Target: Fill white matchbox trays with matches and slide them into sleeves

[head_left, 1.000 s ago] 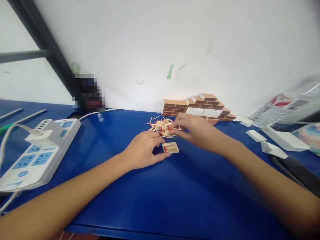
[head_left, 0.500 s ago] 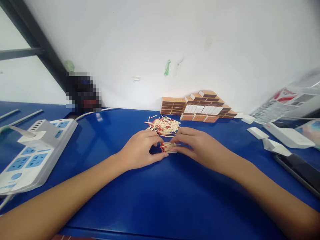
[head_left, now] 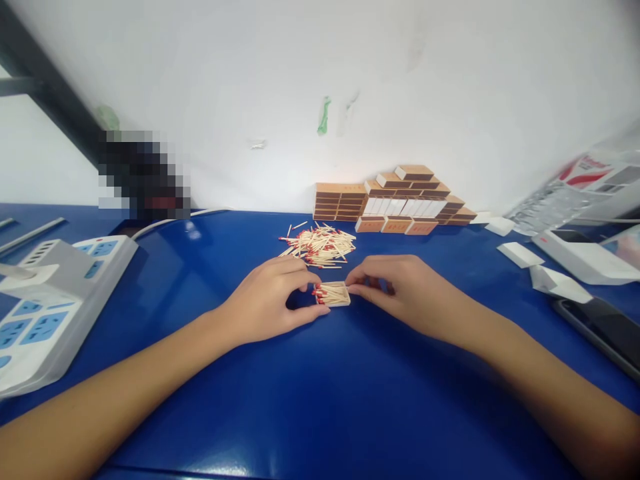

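Note:
A small white matchbox tray lies on the blue table, holding matches with their red heads towards the left. Around its left end curve the thumb and fingers of my left hand, gripping it. My right hand is closed at the opposite end, thumb and forefinger together against the tray's right edge. Just behind the tray lies a loose pile of matches, heads pointing various ways.
Stacked matchboxes stand against the wall. To the left is a white power strip with a plugged-in adapter. On the right are folded white pieces, a white box, a dark phone and a clear plastic bottle.
My right hand has drawn back rightwards from over the tray to its right end, uncovering the matches inside. My left hand keeps its hold. The head view has shifted slightly.

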A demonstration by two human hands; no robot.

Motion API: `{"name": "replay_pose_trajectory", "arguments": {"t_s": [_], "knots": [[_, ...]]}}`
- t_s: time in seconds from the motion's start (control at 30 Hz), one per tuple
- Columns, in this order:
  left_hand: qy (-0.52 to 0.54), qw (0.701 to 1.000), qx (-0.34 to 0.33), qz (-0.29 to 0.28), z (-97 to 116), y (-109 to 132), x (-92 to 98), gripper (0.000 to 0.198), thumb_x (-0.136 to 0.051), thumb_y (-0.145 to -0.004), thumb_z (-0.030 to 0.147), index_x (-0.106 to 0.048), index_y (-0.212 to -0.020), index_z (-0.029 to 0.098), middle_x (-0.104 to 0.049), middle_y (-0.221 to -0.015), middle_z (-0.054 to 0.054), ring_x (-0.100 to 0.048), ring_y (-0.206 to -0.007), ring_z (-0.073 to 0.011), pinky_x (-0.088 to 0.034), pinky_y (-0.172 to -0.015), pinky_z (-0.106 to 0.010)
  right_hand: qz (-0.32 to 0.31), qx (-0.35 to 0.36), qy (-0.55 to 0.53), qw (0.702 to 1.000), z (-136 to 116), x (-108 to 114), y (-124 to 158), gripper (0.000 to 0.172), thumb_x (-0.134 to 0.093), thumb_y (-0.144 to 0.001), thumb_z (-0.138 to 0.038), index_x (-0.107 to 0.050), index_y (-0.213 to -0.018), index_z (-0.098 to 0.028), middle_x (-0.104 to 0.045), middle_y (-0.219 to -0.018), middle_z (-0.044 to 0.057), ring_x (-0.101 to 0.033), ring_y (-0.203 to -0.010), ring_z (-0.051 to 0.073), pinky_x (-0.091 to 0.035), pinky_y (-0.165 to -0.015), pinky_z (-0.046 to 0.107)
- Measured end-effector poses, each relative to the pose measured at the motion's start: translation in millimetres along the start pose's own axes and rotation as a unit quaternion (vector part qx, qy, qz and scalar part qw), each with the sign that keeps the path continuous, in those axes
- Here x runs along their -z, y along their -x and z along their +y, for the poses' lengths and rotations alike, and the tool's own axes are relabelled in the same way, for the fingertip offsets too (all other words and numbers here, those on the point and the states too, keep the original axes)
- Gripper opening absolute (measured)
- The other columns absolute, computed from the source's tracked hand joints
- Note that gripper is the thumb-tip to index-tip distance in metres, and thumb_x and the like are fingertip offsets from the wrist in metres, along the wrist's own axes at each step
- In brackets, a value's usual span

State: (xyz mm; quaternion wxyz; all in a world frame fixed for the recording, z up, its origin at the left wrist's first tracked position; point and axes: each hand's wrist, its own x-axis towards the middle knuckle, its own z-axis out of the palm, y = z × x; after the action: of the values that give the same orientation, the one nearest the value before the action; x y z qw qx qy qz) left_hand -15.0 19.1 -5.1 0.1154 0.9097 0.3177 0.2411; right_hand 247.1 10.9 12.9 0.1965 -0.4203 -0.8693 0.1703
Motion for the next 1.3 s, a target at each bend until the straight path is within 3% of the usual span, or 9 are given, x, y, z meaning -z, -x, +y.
{"name": "replay_pose_trajectory", "arguments": {"t_s": [0.2,0.43,0.5,0.67,0.77,1.1,1.3], "knots": [[-0.004,1.000,-0.002,-0.007,1.1,0.2,0.0,0.028,-0.072,-0.092,0.042,-0.073,-0.105,0.018,-0.069,-0.088,-0.003,-0.063,-0.086,-0.0190,-0.049,-0.080,-0.033,0.047,-0.022,0.020,0.998,10.1,6.1,-0.3,0.013,-0.063,-0.096,-0.026,-0.076,-0.096,-0.025,-0.076,-0.089,0.002,-0.064,-0.071,0.016,-0.047,-0.066,0.030],[0.010,1.000,-0.011,-0.014,3.3,1.5,-2.5,0.030,-0.072,-0.092,0.043,-0.072,-0.109,0.019,-0.070,-0.090,-0.003,-0.064,-0.087,-0.0186,-0.050,-0.083,-0.034,0.190,-0.076,-0.032,0.978,18.9,-7.9,-18.4,0.013,-0.065,-0.096,-0.030,-0.074,-0.096,-0.021,-0.078,-0.094,0.005,-0.066,-0.075,0.018,-0.049,-0.066,0.031],[0.009,1.000,-0.011,-0.014,3.8,1.5,-2.1,0.029,-0.072,-0.093,0.043,-0.073,-0.109,0.019,-0.069,-0.090,-0.004,-0.064,-0.086,-0.0188,-0.050,-0.082,-0.034,0.173,-0.048,-0.038,0.983,12.5,-9.4,-18.2,0.013,-0.065,-0.096,-0.030,-0.074,-0.093,-0.021,-0.075,-0.092,0.005,-0.062,-0.071,0.016,-0.047,-0.065,0.030],[0.002,1.000,-0.013,-0.016,4.7,0.8,-2.0,0.028,-0.071,-0.093,0.043,-0.073,-0.107,0.019,-0.070,-0.090,-0.004,-0.064,-0.087,-0.0193,-0.049,-0.080,-0.034,0.025,-0.008,-0.062,0.998,-7.8,-9.4,-5.0,0.015,-0.070,-0.093,-0.036,-0.074,-0.087,-0.022,-0.064,-0.083,0.002,-0.056,-0.070,0.014,-0.042,-0.062,0.027],[-0.002,1.000,-0.014,-0.016,4.7,0.7,-3.0,0.029,-0.071,-0.093,0.044,-0.073,-0.107,0.019,-0.070,-0.090,-0.004,-0.064,-0.087,-0.0195,-0.049,-0.081,-0.034,0.001,-0.010,-0.052,0.999,-11.8,-9.5,-1.4,0.015,-0.072,-0.092,-0.037,-0.074,-0.089,-0.022,-0.064,-0.087,0.002,-0.057,-0.075,0.014,-0.043,-0.066,0.027],[-0.007,1.000,-0.021,-0.014,5.3,1.3,-3.1,0.029,-0.069,-0.094,0.045,-0.072,-0.102,0.017,-0.069,-0.090,-0.005,-0.063,-0.087,-0.0193,-0.050,-0.082,-0.035,-0.002,0.047,0.043,0.998,-13.8,-13.0,-0.4,0.017,-0.063,-0.099,-0.028,-0.077,-0.095,-0.019,-0.066,-0.090,0.005,-0.061,-0.077,0.016,-0.045,-0.068,0.029],[-0.006,1.000,-0.021,-0.017,5.2,1.4,-2.8,0.029,-0.069,-0.094,0.044,-0.072,-0.104,0.017,-0.069,-0.090,-0.005,-0.063,-0.087,-0.0198,-0.050,-0.080,-0.034,0.009,0.034,0.012,0.999,-13.4,-10.1,-0.9,0.015,-0.064,-0.098,-0.029,-0.073,-0.092,-0.020,-0.067,-0.090,0.005,-0.061,-0.075,0.016,-0.045,-0.066,0.028]]}}
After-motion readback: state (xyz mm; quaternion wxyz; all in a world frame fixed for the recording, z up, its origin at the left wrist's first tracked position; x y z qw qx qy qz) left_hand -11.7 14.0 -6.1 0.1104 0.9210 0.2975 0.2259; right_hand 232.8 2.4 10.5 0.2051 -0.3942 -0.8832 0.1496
